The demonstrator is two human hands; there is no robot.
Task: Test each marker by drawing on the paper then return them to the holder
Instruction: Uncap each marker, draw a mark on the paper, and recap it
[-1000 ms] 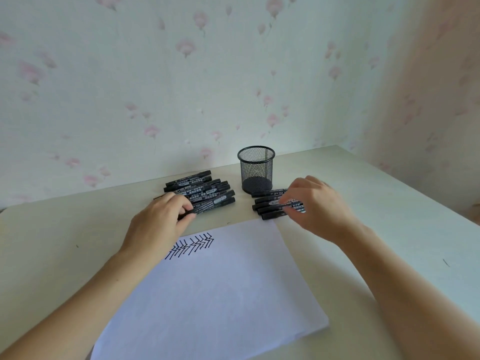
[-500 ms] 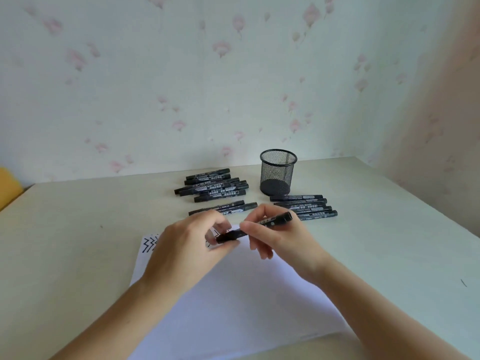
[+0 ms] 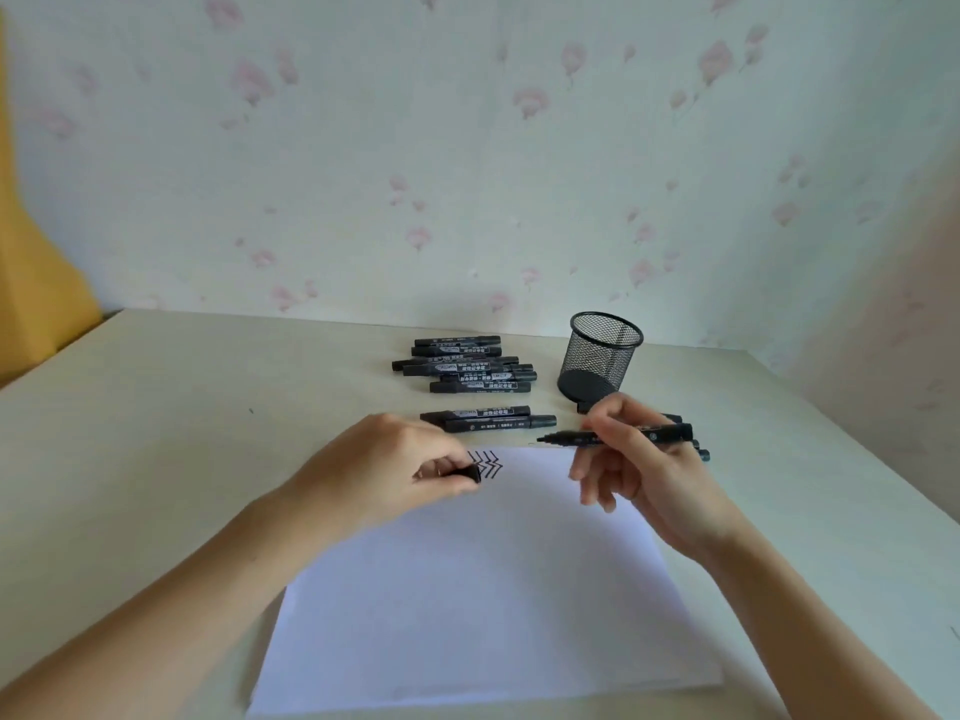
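A white paper (image 3: 483,589) lies on the table in front of me, with black zigzag marks (image 3: 488,465) near its top edge. My right hand (image 3: 639,459) holds an uncapped black marker (image 3: 618,436) level above the paper's top edge, tip pointing left. My left hand (image 3: 384,470) pinches the black marker cap (image 3: 470,472) over the paper's upper left, partly covering the marks. The black mesh holder (image 3: 602,356) stands empty behind my right hand. Two markers (image 3: 488,419) lie just beyond the paper.
Several black markers (image 3: 465,363) lie in a pile left of the holder. More markers (image 3: 696,449) lie behind my right hand, mostly hidden. A yellow object (image 3: 36,262) stands at the far left. Wallpapered walls close the table's far and right sides.
Both hands held one capped marker half a second ago. Now the cap is off in my left hand and the hands have drawn apart, the marker staying in my right.
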